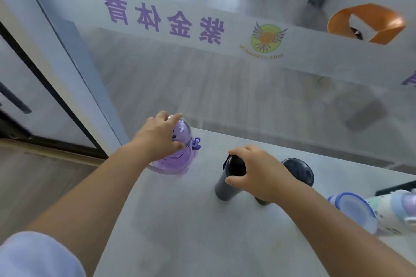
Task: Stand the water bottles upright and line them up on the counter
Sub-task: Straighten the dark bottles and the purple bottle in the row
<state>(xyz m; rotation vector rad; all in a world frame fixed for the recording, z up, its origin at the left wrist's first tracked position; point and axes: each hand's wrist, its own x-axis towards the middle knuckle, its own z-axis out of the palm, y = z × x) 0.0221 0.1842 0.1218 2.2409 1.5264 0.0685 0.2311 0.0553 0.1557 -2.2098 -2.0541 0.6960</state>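
A purple see-through bottle (177, 157) with a domed lid stands upright near the counter's far left corner; my left hand (159, 135) grips its top. To its right a slim black bottle (227, 182) stands upright, with my right hand (258, 175) closed around its cap. Just behind that hand is a second dark bottle (300, 170), upright and partly hidden by my wrist. At the right edge a pastel bottle (364, 211) with a blue-rimmed base lies on its side.
The grey counter (180, 231) ends against a glass wall (202, 63) with purple lettering. Its left edge drops to a wooden floor beside a door frame (56, 96). A dark flat object (396, 186) lies at the far right.
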